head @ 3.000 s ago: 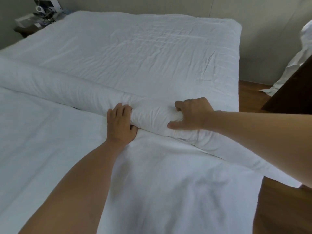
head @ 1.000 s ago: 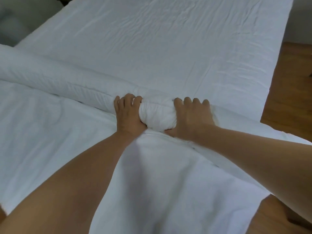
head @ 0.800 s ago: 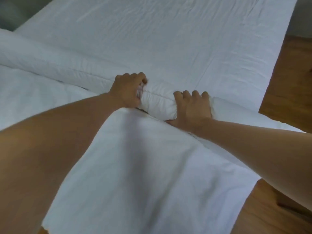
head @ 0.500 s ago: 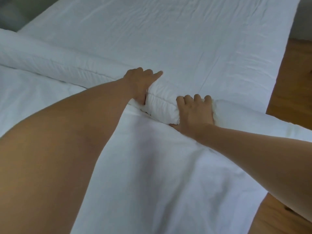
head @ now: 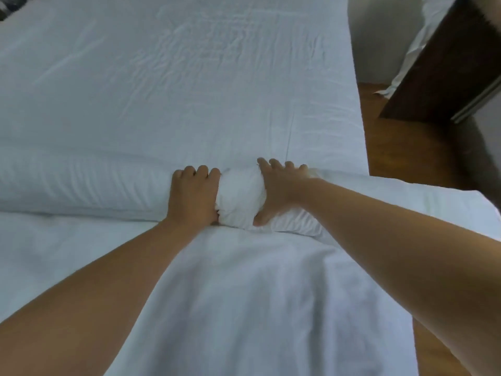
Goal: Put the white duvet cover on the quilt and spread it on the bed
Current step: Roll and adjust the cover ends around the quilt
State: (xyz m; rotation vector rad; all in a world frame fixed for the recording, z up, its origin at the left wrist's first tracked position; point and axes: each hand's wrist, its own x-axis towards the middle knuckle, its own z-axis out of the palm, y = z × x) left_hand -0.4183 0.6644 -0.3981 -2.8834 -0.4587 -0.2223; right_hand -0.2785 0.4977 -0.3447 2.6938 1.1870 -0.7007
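Observation:
A long white roll of quilt and duvet cover [head: 81,185] lies across the bed from the left edge to the right. My left hand [head: 192,196] grips the roll from above, fingers curled over its far side. My right hand [head: 279,188] grips it a palm's width to the right, thumb under the near side. A bunched white bulge [head: 240,202] stands up between the two hands. Flat white fabric [head: 189,77] stretches beyond the roll, and more white fabric [head: 257,308] lies flat on the near side.
The bed's right edge [head: 360,118] drops to a wooden floor [head: 406,147]. A dark wooden panel [head: 444,61] stands at the upper right, with white cloth [head: 406,69] hanging behind it. The roll's right end [head: 447,204] overhangs the bed edge.
My left hand had reached forward over the roll; it has come back beside my right hand and grips the roll again. The view has lifted toward the bed's far right side.

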